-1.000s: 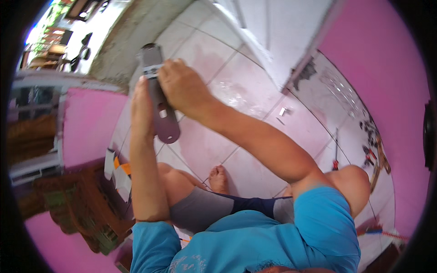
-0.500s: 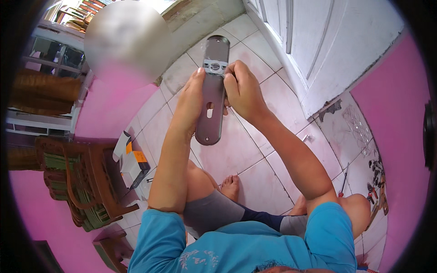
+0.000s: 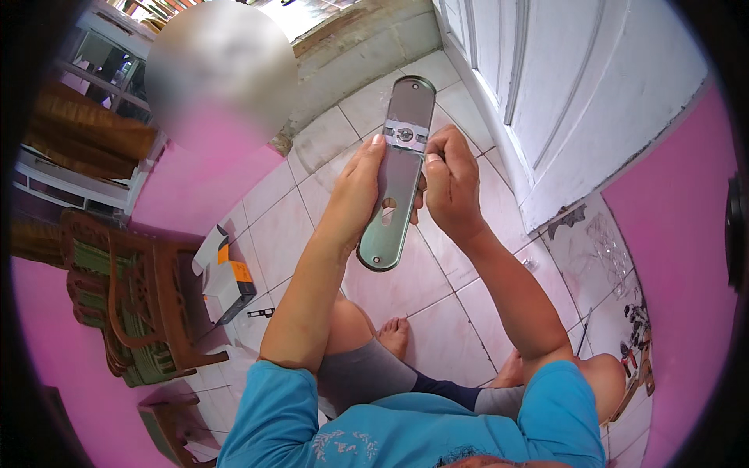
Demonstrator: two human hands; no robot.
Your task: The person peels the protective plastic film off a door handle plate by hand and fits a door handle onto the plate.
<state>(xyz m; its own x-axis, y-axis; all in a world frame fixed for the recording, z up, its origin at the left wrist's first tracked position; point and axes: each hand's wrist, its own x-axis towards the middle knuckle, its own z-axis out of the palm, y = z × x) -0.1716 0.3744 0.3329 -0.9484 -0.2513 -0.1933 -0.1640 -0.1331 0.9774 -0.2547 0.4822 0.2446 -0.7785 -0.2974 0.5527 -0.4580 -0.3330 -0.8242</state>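
Note:
A long metal door handle backplate (image 3: pixel 399 175) with rounded ends is held up over the tiled floor, its inner side toward me. It has a keyhole cutout near the lower end and a lighter bracket with a round hub (image 3: pixel 406 135) near the upper end. My left hand (image 3: pixel 360 183) grips its left edge, thumb on the rim beside the bracket and fingers wrapped behind. At the right edge, just below the bracket, my right hand (image 3: pixel 452 183) is closed with thumb and forefinger pinched. Whatever lies in that pinch is too small to make out.
A white panelled door (image 3: pixel 538 101) stands at the right. An opened box (image 3: pixel 228 285) and a dark metal part (image 3: pixel 260 313) lie on the floor at left, beside a carved wooden chair (image 3: pixel 140 304). Pliers (image 3: pixel 629 357) and other tools lie by the right wall.
The backplate and both hands have shifted to the right and slightly down in view, and the plate leans more to the right. Both hands keep their places on it.

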